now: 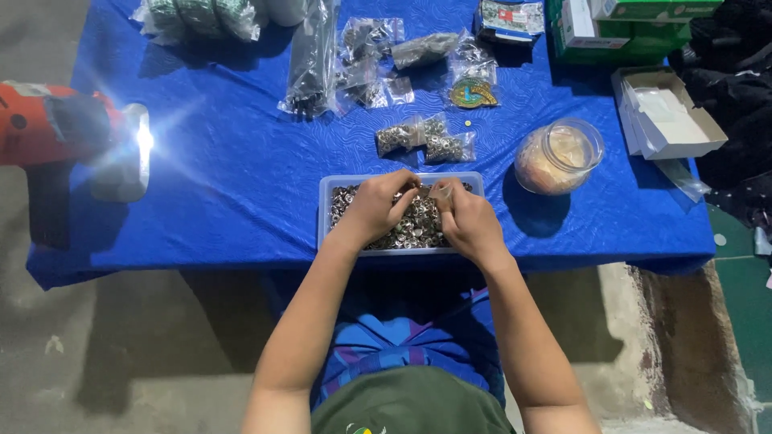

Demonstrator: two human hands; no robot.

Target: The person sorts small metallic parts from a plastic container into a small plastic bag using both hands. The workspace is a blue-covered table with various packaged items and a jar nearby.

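A clear plastic tray (325, 193) at the near edge of the blue table holds a heap of small silver metal rings (418, 229). My left hand (376, 205) rests in the heap, fingers curled into the pieces. My right hand (466, 219) is over the tray's right side, fingertips pinched on a small clear plastic bag (441, 191) held upright. What sits inside the bag is too small to tell.
A clear jar (558, 157) stands right of the tray. Small filled bags (425, 138) lie behind it, more bags (354, 56) farther back. An open white box (667, 112) and green boxes (619, 28) sit at the right. A bright lamp (133, 149) shines at the left.
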